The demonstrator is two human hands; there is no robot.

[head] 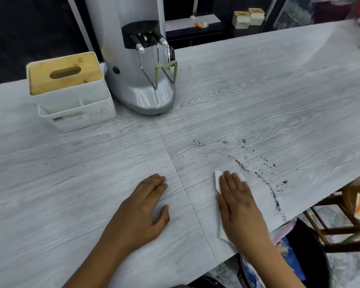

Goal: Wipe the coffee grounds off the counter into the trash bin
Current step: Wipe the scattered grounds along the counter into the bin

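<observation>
Dark coffee grounds (275,196) lie in a curved line and scattered specks on the grey wood-grain counter (258,90), running toward its near right edge. My right hand (239,206) lies flat with fingers together on a white tissue (217,181), pressing it to the counter just left of the line of grounds. My left hand (142,210) rests palm down on the counter, fingers loosely spread, holding nothing. A black trash bin (312,254) with a blue and pink liner stands below the counter's near right edge, partly hidden by my right forearm.
A silver coffee grinder (137,59) stands at the back centre. To its left is a white tissue box (71,92) with a wooden lid. Beyond the counter's right edge stands a wooden stool (341,221).
</observation>
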